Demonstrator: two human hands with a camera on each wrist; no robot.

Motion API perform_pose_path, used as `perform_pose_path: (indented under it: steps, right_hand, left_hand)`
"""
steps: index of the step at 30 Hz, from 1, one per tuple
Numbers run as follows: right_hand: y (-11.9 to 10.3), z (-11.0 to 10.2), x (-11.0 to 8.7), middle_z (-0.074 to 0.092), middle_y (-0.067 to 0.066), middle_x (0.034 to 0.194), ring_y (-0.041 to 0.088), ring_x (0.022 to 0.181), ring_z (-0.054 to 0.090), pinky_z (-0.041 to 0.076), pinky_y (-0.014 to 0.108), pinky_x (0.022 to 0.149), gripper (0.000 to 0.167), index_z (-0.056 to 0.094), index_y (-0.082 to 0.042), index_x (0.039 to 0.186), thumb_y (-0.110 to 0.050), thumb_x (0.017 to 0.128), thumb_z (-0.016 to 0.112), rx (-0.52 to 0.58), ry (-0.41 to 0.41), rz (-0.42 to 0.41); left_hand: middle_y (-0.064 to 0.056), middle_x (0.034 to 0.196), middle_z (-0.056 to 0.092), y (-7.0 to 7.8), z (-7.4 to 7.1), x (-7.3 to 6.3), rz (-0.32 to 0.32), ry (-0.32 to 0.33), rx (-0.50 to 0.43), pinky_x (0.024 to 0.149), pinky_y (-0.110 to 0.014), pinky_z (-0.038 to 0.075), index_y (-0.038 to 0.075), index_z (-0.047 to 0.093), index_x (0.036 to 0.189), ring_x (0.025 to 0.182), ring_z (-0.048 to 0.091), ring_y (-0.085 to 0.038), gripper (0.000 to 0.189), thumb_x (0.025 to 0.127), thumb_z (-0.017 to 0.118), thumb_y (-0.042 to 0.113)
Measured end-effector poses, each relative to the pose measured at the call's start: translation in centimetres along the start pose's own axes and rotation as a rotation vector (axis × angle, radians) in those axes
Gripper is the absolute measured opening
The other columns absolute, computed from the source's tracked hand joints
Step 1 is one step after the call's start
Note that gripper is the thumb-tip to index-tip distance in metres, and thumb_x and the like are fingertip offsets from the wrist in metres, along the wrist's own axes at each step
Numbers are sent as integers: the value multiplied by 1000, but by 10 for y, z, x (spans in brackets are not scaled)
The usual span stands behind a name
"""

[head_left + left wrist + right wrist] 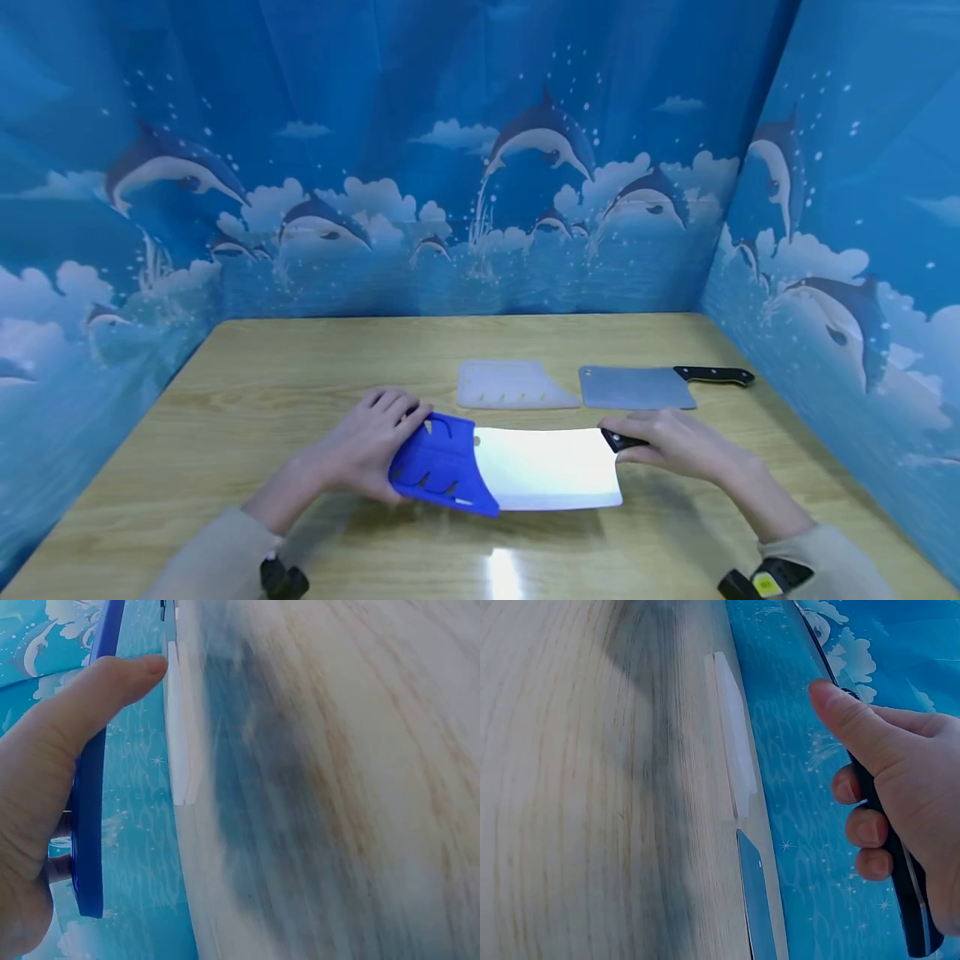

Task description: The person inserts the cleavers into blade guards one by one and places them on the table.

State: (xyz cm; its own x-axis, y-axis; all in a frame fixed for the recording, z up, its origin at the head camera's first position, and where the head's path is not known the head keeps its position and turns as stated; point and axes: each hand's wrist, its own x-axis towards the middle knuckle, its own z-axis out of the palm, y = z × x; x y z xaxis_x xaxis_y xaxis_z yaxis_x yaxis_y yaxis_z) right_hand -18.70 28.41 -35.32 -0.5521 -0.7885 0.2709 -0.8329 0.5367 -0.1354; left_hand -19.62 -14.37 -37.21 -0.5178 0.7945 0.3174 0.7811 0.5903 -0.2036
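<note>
A large cleaver [551,468] with a bright, broad blade is raised above the table. My right hand [671,446] grips its black handle [911,900], with several fingers curled under it in the right wrist view. My left hand [371,454] holds a blue slotted blade cover [442,467] by its left end, the thumb lying across one face in the left wrist view. The blade's far end, with its small hole, meets the cover's slanted edge in the head view. Any part of the blade inside the cover is hidden.
Behind the hands, a translucent white blade cover [513,385] lies on the wooden table [315,358]. To its right lies a second cleaver [637,387], its black handle pointing right. Blue dolphin-print curtains [420,92] rise at the back and both sides.
</note>
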Motion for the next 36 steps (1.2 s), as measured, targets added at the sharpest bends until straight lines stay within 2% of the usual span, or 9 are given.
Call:
perform_pose_path:
  steps: [6,12,17,20,23,26,28,33,36]
  right_hand:
    - [2,4,2,68,12,98,0,68,57,46,19,53,40,61,2,118,-23,86,63,59,-17,53]
    - [2,6,3,67,15,104,13,79,66,53,26,62,40,61,2,118,-22,85,65,20,6,36]
    - [0,4,12,66,15,107,18,82,66,54,31,67,43,59,0,122,-23,86,63,9,8,3]
    - [-2,4,18,67,14,106,18,81,66,54,30,67,44,59,1,122,-24,87,63,8,5,-15]
    - [-2,6,19,67,12,104,15,80,65,54,28,66,44,59,2,122,-24,87,63,11,2,-4]
    - [-4,9,19,68,12,103,15,81,65,53,28,65,44,59,3,121,-24,87,63,22,-1,12]
    - [-5,9,23,68,11,100,10,75,63,52,25,62,43,59,3,121,-23,87,63,38,1,24]
    - [-11,10,37,65,-3,81,-1,60,47,42,19,53,42,59,-3,123,-25,88,62,38,-8,59]
    - [-14,13,45,62,-7,78,-1,60,47,42,20,52,39,59,-8,122,-27,88,62,14,-2,61]
  left_hand:
    - [-12,115,51,0,1,0,-54,0,-63,89,-49,40,0,48,130,107,47,-28,111,49,70,72]
    - [-11,115,51,1,1,1,-86,-17,-79,88,-48,40,2,47,130,107,47,-27,109,50,71,71]
    - [-11,115,51,4,1,7,-34,1,-70,87,-47,40,1,47,129,105,47,-26,109,48,72,69]
    - [-11,114,51,6,1,10,4,30,-71,86,-47,41,0,48,128,104,47,-26,108,48,72,69]
    - [-10,113,51,7,2,10,0,42,-69,85,-47,41,0,49,126,103,47,-26,107,46,74,67]
    - [-10,114,51,9,2,12,-14,21,-79,86,-47,40,1,48,128,104,47,-26,107,49,72,68]
    - [-10,116,50,11,0,16,-29,4,-96,87,-47,39,2,47,130,105,46,-26,107,50,72,69]
    - [-10,118,49,18,-4,30,-66,-31,-96,87,-45,38,4,44,133,107,45,-25,108,53,69,71]
    - [-11,117,50,22,-3,37,-78,-37,-72,86,-45,38,3,45,133,106,45,-26,109,52,68,72]
